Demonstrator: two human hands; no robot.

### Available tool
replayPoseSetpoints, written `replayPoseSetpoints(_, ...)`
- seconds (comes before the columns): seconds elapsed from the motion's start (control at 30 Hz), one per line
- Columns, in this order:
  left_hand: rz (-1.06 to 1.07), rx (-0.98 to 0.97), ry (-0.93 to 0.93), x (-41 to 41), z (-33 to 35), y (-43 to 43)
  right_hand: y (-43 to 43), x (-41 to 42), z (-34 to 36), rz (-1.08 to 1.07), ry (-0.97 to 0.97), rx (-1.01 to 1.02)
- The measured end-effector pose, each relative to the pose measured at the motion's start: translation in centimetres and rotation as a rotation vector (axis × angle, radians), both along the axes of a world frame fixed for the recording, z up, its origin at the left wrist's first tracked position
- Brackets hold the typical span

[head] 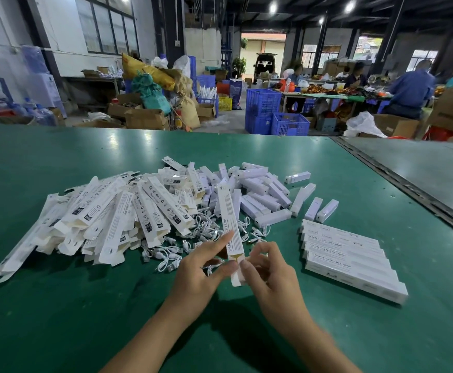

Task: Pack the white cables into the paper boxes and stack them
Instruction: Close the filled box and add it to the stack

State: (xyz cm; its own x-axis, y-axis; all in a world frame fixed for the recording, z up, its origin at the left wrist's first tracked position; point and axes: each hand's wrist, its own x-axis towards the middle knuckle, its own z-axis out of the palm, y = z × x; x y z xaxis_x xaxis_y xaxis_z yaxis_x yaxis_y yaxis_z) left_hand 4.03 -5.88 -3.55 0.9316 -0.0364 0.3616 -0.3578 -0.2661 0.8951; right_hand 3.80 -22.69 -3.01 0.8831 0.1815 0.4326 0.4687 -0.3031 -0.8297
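Both hands grip one long white paper box (229,219) above the near middle of the green table (58,319). The box runs away from the person, its far end raised over the pile and its near end open, with a loose flap (236,278) hanging toward the person.

The left hand (199,275) holds the box from the left, index finger (221,242) laid straight along its side and thumb pressed near the open end. The right hand (271,273) has its fingers curled, with the thumb (248,267) pinching the box's near end by the flap. A bit of white cable (212,265) shows just under the left fingers, beside the box's mouth; whether it is in the box I cannot tell.

The loose white cables (193,242) lie tangled on the table just beyond the hands, partly hidden by the held box. To their left a heap of flat boxes (99,219) spreads wide. Behind and to the right lies a jumble of short white lamp units (260,189). On the near right, well apart from the hands, closed packed boxes (352,257) lie side by side in a neat row.

Far off stand blue crates (263,103) and cardboard cartons (144,118), and people (411,90) sit at a far table on the right.
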Motion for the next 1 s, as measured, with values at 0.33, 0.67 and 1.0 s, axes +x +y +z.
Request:
replayPoseSetpoints(0.33, 0.022, -0.110, 0.025, 0.18, -0.17, -0.04, -0.82, 0.53, 0.03, 0.098, -0.125, -0.266)
replayPoseSetpoints(0.67, -0.023, -0.096, 0.048, -0.18, 0.19, -0.06, -0.61, 0.55, 0.34, -0.026, -0.355, -0.207)
replayPoseSetpoints(1.0, -0.002, -0.104, 0.033, -0.12, 0.01, -0.16, -0.58, 0.85, 0.05, -0.063, -0.470, -0.124)
